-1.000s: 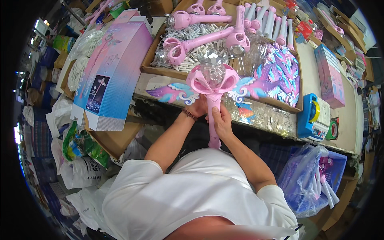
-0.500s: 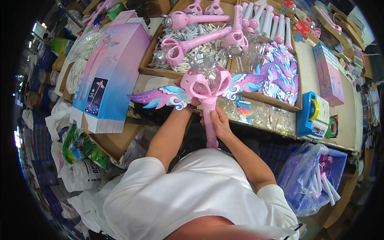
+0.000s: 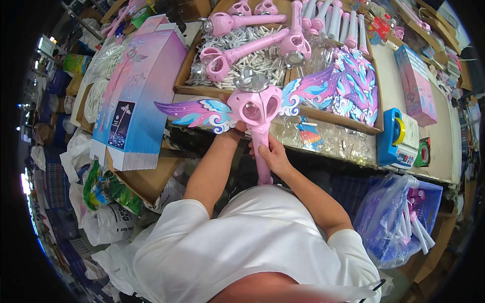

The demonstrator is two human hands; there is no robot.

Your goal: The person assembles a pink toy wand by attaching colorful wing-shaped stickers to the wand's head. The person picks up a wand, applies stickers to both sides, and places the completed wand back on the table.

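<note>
In front of my belly stands a pink toy wand [image 3: 259,144] with a round openwork head and a clear faceted crown on top. Purple-and-blue wings, a left wing [image 3: 199,112] and a right wing [image 3: 303,93], spread from the sides of its head. My right hand [image 3: 273,155] is closed around the handle. Behind the lower left of the head is my left hand [image 3: 239,128], holding the wand there; most of its fingers are hidden by the head and left wing.
A cardboard tray [image 3: 348,125] on the bench holds white sticks, cords, pink wands and a pile of wings [image 3: 351,86]. Stacked flat boxes [image 3: 141,91] stand at left. At right are a blue tape dispenser [image 3: 388,139], a printed carton [image 3: 415,86] and a blue bin [image 3: 432,202] below.
The wand's head has turned slightly in my hands, and its wings sit a little higher at the right. Both hands keep their hold; the whole view has shifted slightly.
</note>
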